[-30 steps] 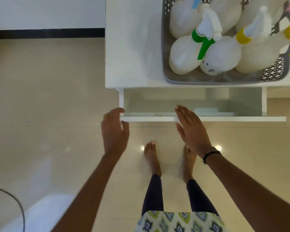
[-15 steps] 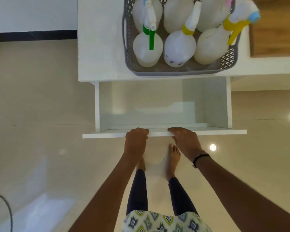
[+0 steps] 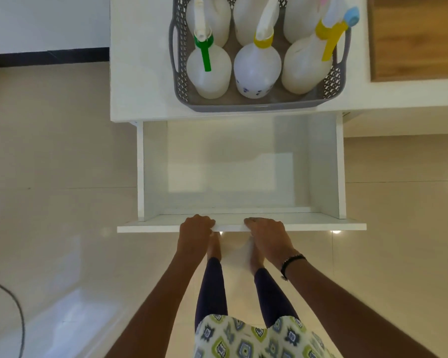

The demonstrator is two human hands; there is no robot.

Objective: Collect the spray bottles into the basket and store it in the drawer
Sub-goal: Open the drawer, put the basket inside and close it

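The drawer [image 3: 233, 177] stands pulled well out from under the white worktop [image 3: 140, 73], filling the middle of the frame, and nothing lies inside it. Both hands are on the top edge of its front panel [image 3: 321, 226], low in the centre of the frame. The left hand [image 3: 195, 232] has its grip curled closed over the edge, fingers hooked to the inside. The right hand [image 3: 268, 235], just beside it, is closed on the same edge in the same way; a dark band [image 3: 291, 262] circles its wrist.

The grey basket [image 3: 246, 105] sits on the worktop at the upper centre of the frame, its near wall close to the worktop's front edge, directly above the drawer. The spray bottles stand upright in it: in the near row one with a green trigger [image 3: 208, 71] at the left, one with a yellow collar [image 3: 256, 68] in the middle, one with a yellow trigger [image 3: 305, 68] at the right, with more white bottles behind, cut off by the frame's top edge.

A wooden surface [image 3: 414, 37] lies in the upper right. Bare feet and dark leggings [image 3: 211, 288] show below the hands, on pale floor [image 3: 49, 151] tiles.
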